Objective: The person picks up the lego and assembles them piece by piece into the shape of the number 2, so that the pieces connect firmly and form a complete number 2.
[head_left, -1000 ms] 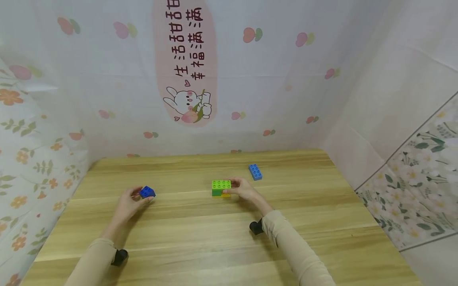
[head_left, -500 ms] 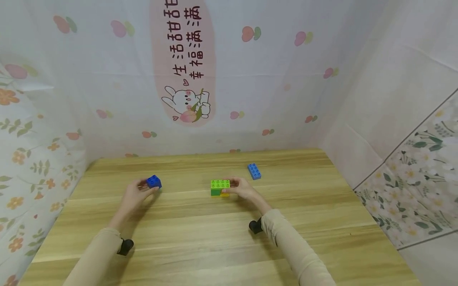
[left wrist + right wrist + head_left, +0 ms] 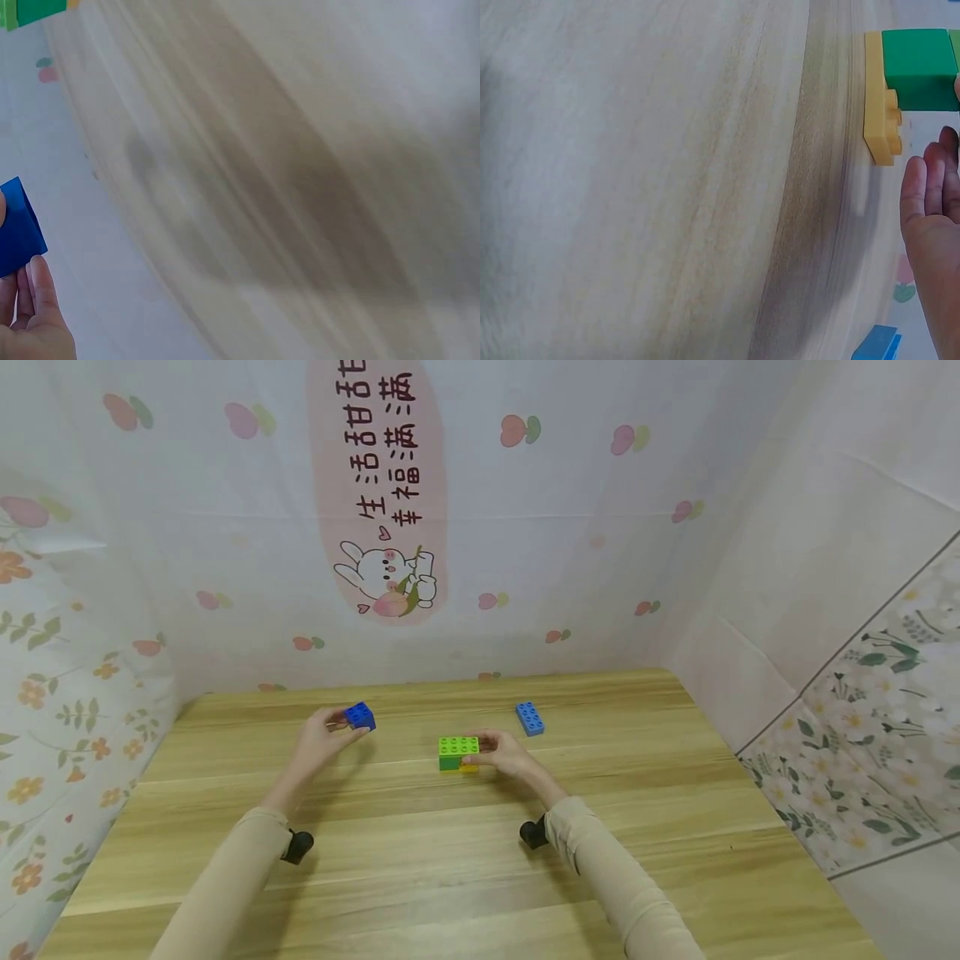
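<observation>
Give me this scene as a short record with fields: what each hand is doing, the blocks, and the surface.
Left hand: pinches a dark blue block, lifted above the table
Right hand: holds the block stack on the table
Stack: light green on top, dark green below, yellow plate at the bottom
Loose piece: light blue block, lying flat beyond the right hand
Surface: wooden table
</observation>
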The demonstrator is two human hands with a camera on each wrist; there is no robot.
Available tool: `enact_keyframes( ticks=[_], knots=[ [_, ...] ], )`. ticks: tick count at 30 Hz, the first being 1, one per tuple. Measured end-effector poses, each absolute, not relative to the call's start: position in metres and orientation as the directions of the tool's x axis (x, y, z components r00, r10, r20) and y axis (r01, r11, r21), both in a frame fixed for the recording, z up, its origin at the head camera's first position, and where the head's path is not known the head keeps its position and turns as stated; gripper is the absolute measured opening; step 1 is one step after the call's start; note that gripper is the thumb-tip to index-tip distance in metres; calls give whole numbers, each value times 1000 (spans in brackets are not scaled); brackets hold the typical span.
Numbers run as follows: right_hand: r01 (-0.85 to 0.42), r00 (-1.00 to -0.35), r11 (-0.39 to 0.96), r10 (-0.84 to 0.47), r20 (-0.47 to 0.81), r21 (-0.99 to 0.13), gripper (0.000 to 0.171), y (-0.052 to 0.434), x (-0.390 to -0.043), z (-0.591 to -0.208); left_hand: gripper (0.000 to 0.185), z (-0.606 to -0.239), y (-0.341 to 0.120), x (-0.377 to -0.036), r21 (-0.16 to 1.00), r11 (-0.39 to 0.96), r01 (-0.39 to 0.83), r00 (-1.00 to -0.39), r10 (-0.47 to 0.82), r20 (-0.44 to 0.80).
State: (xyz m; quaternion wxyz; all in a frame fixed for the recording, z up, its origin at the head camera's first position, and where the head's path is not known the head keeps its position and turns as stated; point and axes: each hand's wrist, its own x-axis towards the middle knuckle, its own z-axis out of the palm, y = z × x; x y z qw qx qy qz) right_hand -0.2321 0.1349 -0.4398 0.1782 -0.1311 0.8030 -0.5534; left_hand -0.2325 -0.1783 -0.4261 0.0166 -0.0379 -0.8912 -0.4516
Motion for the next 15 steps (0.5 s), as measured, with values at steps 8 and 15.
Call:
enact_keyframes(
  ticks=[8, 15],
  knots=[
    [-9, -902, 332, -410, -135, -943, 47, 136, -230, -440, 60, -416, -153, -240, 824, 559, 95, -995, 83, 59],
    [-6, -900, 331, -414, -140, -944, 50, 136, -231, -440, 57, -413, -133, -246, 829, 544, 130, -990, 112, 82]
  ],
)
